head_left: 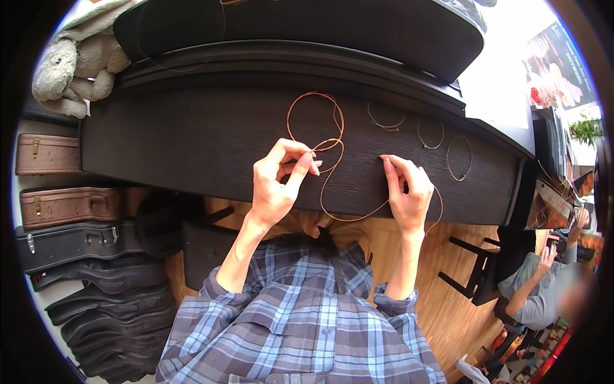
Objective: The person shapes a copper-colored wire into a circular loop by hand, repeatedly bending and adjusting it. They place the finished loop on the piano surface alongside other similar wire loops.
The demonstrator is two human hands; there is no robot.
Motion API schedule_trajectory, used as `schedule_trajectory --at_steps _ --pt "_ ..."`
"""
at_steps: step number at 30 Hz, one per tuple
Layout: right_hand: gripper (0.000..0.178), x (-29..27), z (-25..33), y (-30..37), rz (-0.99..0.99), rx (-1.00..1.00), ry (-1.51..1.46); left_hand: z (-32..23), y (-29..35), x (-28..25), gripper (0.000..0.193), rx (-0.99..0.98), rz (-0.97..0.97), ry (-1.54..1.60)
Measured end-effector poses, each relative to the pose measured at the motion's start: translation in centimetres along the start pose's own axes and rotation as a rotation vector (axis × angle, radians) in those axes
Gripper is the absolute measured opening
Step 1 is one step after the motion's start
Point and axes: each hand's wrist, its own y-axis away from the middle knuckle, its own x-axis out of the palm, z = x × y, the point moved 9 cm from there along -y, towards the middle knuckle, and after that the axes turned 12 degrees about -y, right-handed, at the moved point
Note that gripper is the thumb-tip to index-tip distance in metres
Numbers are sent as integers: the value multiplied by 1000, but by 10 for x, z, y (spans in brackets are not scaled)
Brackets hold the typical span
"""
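A long copper-coloured guitar string (343, 128) is partly coiled over a dark wooden surface (224, 137). My left hand (278, 179) pinches it between thumb and fingertips where several loops cross, and a large round loop stands beyond those fingers. From there the string sags toward me and runs to my right hand (409, 189), whose thumb and index finger are pressed together. It passes into that hand's curled fingers and comes out on the far side as a loose curved tail. The exact grip inside the right hand is hidden.
Thin coiled strings (459, 158) lie at the right of the surface. A plush toy (61, 73) sits at the far left, above stacked instrument cases (70, 208). A black stool (473, 269) stands at the right, near another person (543, 288) in grey.
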Motion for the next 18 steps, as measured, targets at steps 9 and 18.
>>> schedule_trajectory --at_steps 9,18 --pt "13 2 5 -4 39 9 12 -14 -39 9 5 3 77 -154" --pt "23 9 13 -5 123 -29 64 -13 -20 11 5 146 65 -229"
